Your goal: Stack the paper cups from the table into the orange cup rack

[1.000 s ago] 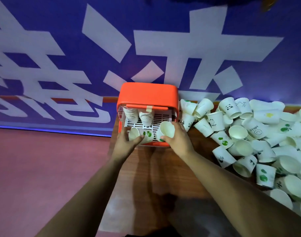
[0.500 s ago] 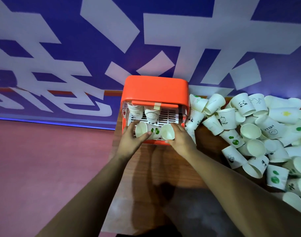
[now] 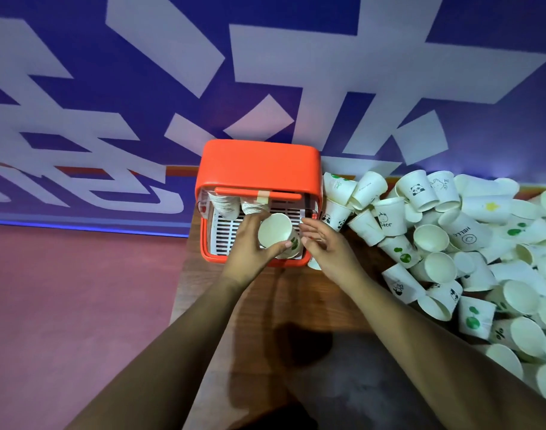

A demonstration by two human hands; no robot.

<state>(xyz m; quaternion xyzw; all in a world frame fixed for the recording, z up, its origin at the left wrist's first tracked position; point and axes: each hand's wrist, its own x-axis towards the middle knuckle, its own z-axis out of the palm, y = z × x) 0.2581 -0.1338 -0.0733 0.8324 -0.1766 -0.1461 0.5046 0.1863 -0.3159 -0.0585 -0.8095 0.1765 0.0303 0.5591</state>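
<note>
Wooden table [image 3: 265, 305] seen from above, set against a purple wall [image 3: 141, 88] with large white characters; a pinkish floor [image 3: 79, 305] lies to the left. At the table's far edge stands the orange cup rack [image 3: 259, 162], its open front toward the viewer and a white slotted tray [image 3: 225, 234] inside.

The left hand [image 3: 250, 246] grips a white paper cup [image 3: 276, 231] with a green print on its side, thumb curled across the near side and fingers behind it. The cup is tilted, its open mouth facing up toward the viewer, and is held over the right half of the tray. The right hand [image 3: 327, 246] is just to the right of the cup, empty, with fingers stretched out and slightly spread; whether its fingertips touch the cup cannot be told. It hovers over the rack's front right corner.

Two stacks of nested cups [image 3: 223, 204] sit side by side at the rack's back left, under its orange top. Right of the rack, a pile of loose paper cups [image 3: 451, 237] covers the table, lying at all angles, some printed with pandas, green dots or "HELLO".
</note>
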